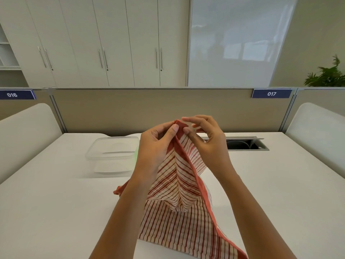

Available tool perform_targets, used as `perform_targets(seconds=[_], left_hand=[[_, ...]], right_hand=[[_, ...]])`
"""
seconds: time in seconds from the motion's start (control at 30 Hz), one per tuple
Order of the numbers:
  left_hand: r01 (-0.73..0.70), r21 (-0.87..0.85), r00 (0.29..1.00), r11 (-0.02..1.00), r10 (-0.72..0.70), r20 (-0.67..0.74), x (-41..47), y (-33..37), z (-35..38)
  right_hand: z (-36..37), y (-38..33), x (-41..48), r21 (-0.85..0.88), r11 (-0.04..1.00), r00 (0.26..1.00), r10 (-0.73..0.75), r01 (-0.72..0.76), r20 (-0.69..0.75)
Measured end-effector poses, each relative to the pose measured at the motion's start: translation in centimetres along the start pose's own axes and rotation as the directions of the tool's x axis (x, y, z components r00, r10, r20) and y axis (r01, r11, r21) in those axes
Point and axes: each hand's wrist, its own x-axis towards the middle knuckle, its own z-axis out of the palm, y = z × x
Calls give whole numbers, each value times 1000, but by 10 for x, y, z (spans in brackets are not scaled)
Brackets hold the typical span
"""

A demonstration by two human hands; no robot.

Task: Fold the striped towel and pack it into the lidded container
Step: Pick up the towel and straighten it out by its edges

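While the lidded container [112,152] sits closed on the table [56,202], both hands lift the striped towel [179,193]. The left hand [158,144] and right hand [207,139] pinch its top corner.

Red-and-white striped cloth towel [179,184]: lower end cut off by bottom edge. Clear plastic lidded container [112,154]: right side hidden behind left hand [158,146]. Both forearms cropped.

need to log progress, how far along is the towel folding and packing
Early. Done: nothing folded yet. In hand: left hand and right hand pinch the striped towel at its top, lifted, lower part draped on the table. Left: fold it, open the lidded container, whose lid is still on, and pack it.
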Motion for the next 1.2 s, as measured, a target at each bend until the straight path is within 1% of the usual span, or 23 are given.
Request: perform_targets(seconds=[0.07, 0.13, 0.17, 0.23, 0.3, 0.4, 0.5, 0.57, 0.63, 0.73, 0.8, 0.87, 0.97, 1.03, 1.1, 1.2], left_hand=[[-11, -8, 1000, 1000, 11, 6, 2, 5, -2], [-31, -36, 999, 999, 31, 6, 5, 9, -6], [-42, -50, 999, 998, 42, -5, 6, 11, -9], [-69, -42, 996, 997, 67, -56, 10, 15, -17], [-93, -16, 989, 996, 91, -113, 16, 17, -27], [-92, -43, 978, 995, 83, -191, 26, 20, -40], [-93, -84, 966, 992, 69, -248, 33, 23, -47], [-93, -91, 964, 992, 67, -258, 34, 24, -45], [-114, -65, 972, 991, 98, -213, 32, 26, -34], [-171, -22, 985, 985, 170, -33, 24, 31, -8], [-209, -22, 973, 978, 210, 100, 19, 34, 6], [-245, -42, 958, 969, 249, 145, 19, 35, 12], [-270, -120, 953, 955, 283, 109, 25, 30, 9], [-345, -52, 931, 937, 349, 108, 26, 20, 7], [-433, 34, 893, 901, 423, 151, 25, 6, 4], [-518, 149, 848, 842, 482, 221, 24, -18, -5]], right_hand=[[-4, 8, 1, -24, 998, 989, 67, -64, 131], [-9, 20, 1, -90, 985, 952, 167, -149, 258], [-11, 27, 0, -171, 973, 936, 202, -157, 289], [-20, 39, -1, -313, 940, 925, 234, -136, 299], [-33, 42, -1, -371, 923, 943, 212, -106, 258], [-53, 35, 4, -357, 929, 978, 152, -92, 144], [-66, 17, 12, -313, 945, 996, 89, -94, -30], [-67, 5, 17, -355, 929, 988, 61, -107, -140], [-61, -6, 19, -414, 904, 985, 34, -101, -167], [-41, -26, 23, -458, 889, 996, -53, 12, -77], [-25, -35, 26, -417, 906, 997, -73, 69, 6], [-16, -39, 30, -366, 928, 998, -61, 69, 34], [-14, -40, 34, -357, 930, 994, -102, 86, -26], [-16, -40, 38, -368, 924, 987, -140, 102, -76], [-20, -40, 42, -356, 930, 978, -149, 88, -145], [-30, -40, 51, -334, 942, 954, -135, 40, -266]])
